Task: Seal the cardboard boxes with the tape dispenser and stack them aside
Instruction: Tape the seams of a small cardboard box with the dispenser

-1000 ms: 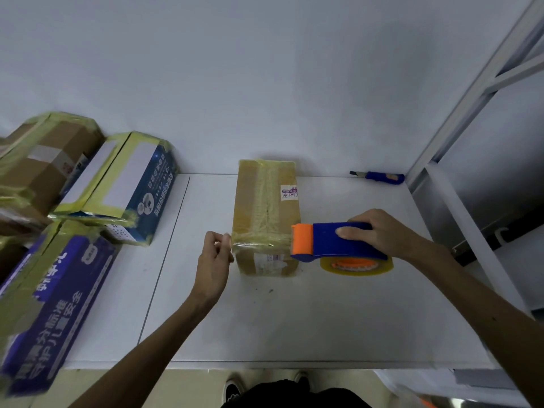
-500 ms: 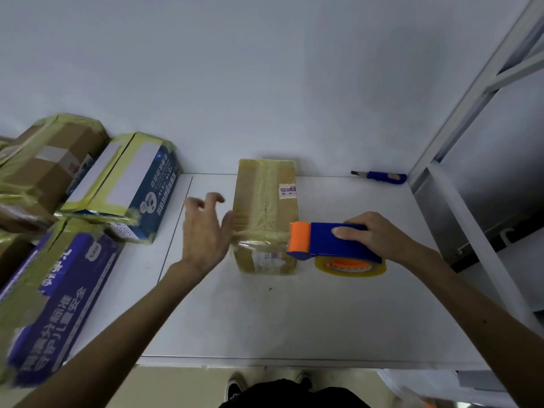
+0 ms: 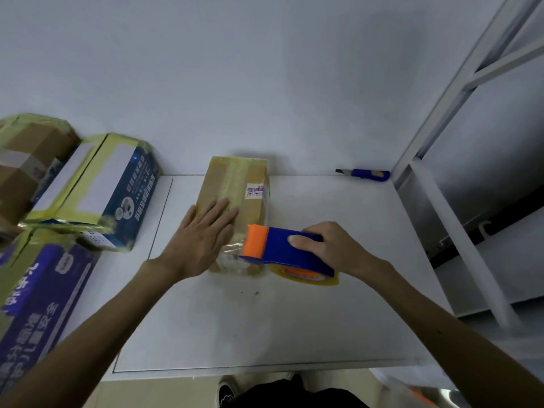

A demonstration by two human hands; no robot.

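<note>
Taped cardboard box at mid-table, both hands on it.
White table: left hand, fingers straight and spread, lies flat on the box's near top. Right hand, fingers curled round the blue-and-orange tape dispenser, whose orange end touches the box's near right corner. Taped boxes stacked at left. Blue utility knife at far right, by the wall.

Cardboard box: brown, yellowish tape bands, white-and-purple label. Tape dispenser: blue body, orange head. Tape roll: yellow, orange core. Utility knife: blue. Table: white. Side carton: blue-white, yellow tape.
</note>
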